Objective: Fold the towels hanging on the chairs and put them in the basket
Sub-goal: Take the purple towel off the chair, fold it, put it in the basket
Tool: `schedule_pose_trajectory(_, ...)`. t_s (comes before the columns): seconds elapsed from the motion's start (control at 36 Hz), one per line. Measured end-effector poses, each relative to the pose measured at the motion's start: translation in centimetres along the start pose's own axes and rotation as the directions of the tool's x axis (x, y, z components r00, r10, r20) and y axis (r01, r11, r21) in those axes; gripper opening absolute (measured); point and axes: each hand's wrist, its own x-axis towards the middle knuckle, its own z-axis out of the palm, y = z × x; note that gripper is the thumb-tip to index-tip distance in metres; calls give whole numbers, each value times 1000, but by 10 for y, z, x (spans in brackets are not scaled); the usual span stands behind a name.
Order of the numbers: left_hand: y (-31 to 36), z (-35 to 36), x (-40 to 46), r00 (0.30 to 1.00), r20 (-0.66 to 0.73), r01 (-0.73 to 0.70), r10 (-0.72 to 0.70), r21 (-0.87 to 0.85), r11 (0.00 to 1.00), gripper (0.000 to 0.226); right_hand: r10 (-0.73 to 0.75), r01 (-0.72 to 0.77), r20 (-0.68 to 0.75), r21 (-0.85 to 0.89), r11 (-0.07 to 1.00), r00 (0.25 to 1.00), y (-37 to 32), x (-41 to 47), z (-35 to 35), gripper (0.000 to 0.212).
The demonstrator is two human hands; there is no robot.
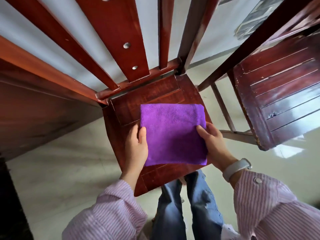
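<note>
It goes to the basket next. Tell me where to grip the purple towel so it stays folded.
Grip the purple towel at its two side edges, from both sides, as the left hand and right hand do now: it lies flat on the chair seat, so pinching all layers keeps the fold.

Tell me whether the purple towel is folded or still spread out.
Folded. The purple towel lies as a compact, straight-edged rectangle on the chair seat, with the left hand and right hand gripping its side edges. The number of layers cannot be told.

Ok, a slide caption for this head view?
Both hands, left and right, grip a folded purple towel on a wooden chair seat.
</note>
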Motion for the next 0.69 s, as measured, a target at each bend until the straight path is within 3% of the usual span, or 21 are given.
schedule_pose_trajectory(0.08,31,-1,-22,992,-66,-97,104,105,990,38,-83,81,-27,-70,994,996,-10,-29,-8,28)
schedule_pose_trajectory(0.19,72,0,-50,969,-23,-240,247,175,955,41,-269,238,-145,-197,951,952,-36,-68,-28,44)
schedule_pose_trajectory(0.28,110,7,-75,952,22,-304,304,148,941,42,-353,321,-210,-171,931,912,-59,-91,-60,33)
schedule_pose_trajectory(0.36,133,16,-88,941,32,-338,337,158,928,40,-423,385,-227,-194,902,877,-70,-104,-85,40)
schedule_pose_trajectory(0.5,200,58,-134,915,119,-401,385,167,901,34,-461,419,-282,-200,886,841,-89,-129,-173,37)
schedule_pose_trajectory(0.69,299,170,-220,869,221,-474,443,112,874,30,-393,408,-391,-50,912,832,-104,-155,-338,32)
